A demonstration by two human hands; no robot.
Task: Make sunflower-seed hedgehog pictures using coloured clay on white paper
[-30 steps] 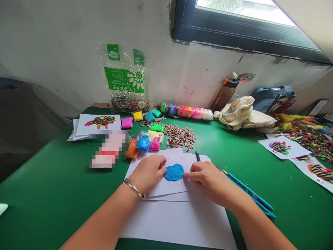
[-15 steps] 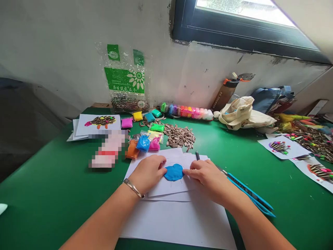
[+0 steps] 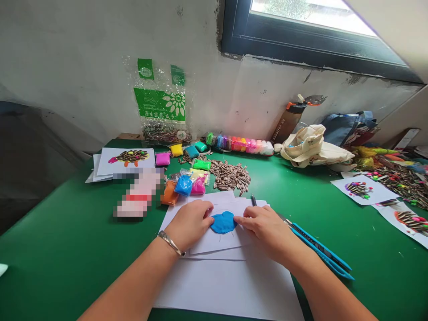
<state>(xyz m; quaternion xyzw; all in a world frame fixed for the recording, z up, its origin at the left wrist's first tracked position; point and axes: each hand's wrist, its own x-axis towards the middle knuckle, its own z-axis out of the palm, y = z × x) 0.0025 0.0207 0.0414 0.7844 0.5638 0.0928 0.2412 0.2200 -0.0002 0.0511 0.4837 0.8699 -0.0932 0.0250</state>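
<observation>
A flat patch of blue clay (image 3: 223, 222) lies on a small white sheet (image 3: 214, 244) with faint pencil lines around it. At its left edge, my left hand (image 3: 194, 220) touches the clay with the thumb, fingers curled on the paper. From the right, my right hand (image 3: 262, 225) touches the clay's edge with a fingertip, its other fingers bent. Neither hand has anything visible lifted in it, but the fingers' undersides are hidden. More white paper (image 3: 230, 285) lies beneath.
Bagged clay (image 3: 183, 184) and sunflower seeds (image 3: 230, 176) lie behind the paper. A black pen (image 3: 253, 200) and blue cutter (image 3: 321, 249) are by my right hand. Finished pictures (image 3: 132, 158) lie back left, others (image 3: 361, 189) right. A seed bag (image 3: 160, 104) leans on the wall.
My right fingertip has shifted very slightly left along the clay's edge. Otherwise both hands and the clay look almost the same.
</observation>
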